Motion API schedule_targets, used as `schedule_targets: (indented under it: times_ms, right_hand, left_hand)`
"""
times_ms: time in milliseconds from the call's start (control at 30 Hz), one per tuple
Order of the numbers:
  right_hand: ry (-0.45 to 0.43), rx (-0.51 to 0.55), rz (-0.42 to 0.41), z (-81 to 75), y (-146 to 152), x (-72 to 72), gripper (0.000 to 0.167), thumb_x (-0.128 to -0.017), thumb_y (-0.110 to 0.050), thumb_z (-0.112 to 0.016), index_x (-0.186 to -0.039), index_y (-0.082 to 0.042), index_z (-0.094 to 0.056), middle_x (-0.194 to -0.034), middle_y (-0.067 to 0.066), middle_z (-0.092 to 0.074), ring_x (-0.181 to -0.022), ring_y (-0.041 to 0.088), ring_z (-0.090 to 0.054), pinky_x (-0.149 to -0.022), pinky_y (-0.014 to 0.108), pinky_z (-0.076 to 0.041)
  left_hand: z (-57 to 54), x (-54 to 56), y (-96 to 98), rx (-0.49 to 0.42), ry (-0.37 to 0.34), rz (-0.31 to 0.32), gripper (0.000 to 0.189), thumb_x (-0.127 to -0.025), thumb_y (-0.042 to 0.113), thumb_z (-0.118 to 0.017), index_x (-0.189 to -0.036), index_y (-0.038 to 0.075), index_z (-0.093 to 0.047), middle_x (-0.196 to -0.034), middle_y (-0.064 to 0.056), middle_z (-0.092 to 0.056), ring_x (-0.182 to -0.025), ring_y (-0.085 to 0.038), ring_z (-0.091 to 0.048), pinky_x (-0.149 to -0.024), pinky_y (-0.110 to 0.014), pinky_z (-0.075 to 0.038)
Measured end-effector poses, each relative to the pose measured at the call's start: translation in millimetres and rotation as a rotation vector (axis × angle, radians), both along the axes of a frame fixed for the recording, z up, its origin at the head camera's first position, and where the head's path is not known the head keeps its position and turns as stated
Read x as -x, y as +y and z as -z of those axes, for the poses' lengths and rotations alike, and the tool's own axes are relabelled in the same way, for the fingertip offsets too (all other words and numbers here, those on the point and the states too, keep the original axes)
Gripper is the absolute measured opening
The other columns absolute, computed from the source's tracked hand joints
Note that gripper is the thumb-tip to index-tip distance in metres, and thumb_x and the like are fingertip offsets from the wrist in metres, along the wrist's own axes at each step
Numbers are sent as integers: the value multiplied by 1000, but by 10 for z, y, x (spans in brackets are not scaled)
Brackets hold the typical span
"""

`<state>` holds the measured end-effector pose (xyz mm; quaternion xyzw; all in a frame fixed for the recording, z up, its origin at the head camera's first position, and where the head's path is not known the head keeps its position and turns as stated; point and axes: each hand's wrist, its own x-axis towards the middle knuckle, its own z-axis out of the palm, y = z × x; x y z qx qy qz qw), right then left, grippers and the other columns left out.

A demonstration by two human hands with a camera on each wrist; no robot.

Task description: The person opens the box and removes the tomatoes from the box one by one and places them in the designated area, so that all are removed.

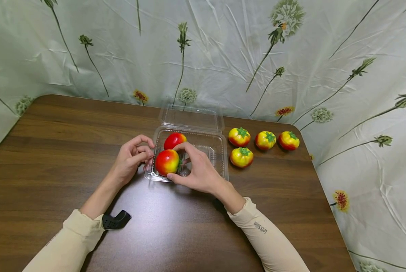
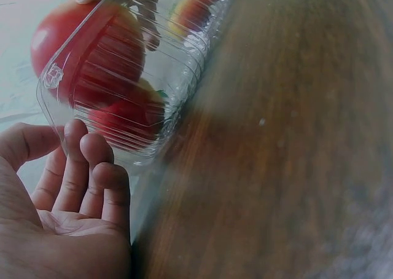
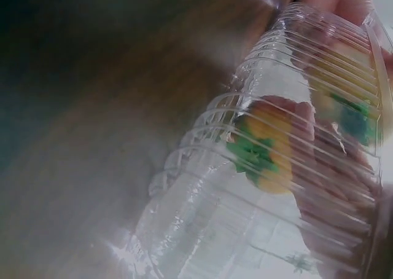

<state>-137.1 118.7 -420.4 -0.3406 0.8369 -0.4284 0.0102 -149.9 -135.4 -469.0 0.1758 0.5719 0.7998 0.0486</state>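
A clear plastic clamshell container (image 1: 211, 136) stands on the table with its lid (image 1: 192, 115) raised at the back. My right hand (image 1: 197, 170) grips a red and yellow tomato (image 1: 167, 162) between thumb and fingers, over the container's front left part. Behind it, a second tomato (image 1: 174, 140) lies inside the container. At the left rim, my left hand (image 1: 129, 158) pinches the edge between thumb and fingertips. Its fingers (image 2: 76, 162) show close beside the ribbed wall in the left wrist view. Through the plastic, the right wrist view shows a tomato (image 3: 264, 150) with a green calyx.
Right of the container sit several more tomatoes, one (image 1: 241, 157) in front and others, such as this tomato (image 1: 289, 140), in a row behind. The brown wooden table (image 1: 53, 162) ends at a flower-printed curtain (image 1: 121, 56).
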Motion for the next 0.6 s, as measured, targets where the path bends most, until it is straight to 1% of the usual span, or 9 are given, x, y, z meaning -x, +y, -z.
schedule_targets:
  times_ms: [200, 333, 600]
  right_hand:
    - [-21, 8, -7, -7, 4, -8, 62, -84, -28, -85, -132, -14, -50, -123, 2, -68, -105, 19, -70, -88, 39, -64]
    - [-10, 8, -21, 0, 21, -8, 63, -83, -27, -86, -133, -15, -50, -124, 2, -69, -106, 17, -71, -89, 38, -64]
    - [5, 40, -50, -15, 26, -7, 63, -84, -27, -85, -135, -15, -51, -128, 2, -66, -106, 14, -68, -87, 37, -64]
  left_hand:
    - [2, -1, -4, 4, -2, -1, 15, -99, -14, -50, -108, -3, -56, -71, -5, -68, -54, -18, -57, -47, -24, -50]
    - [7, 0, 2, 5, -4, 1, 15, -99, -14, -50, -108, -3, -56, -71, -5, -68, -54, -17, -57, -46, -24, -49]
    - [7, -2, 8, -5, -8, -3, 15, -99, -15, -51, -108, -4, -56, -71, -4, -68, -53, -17, -56, -45, -25, -48]
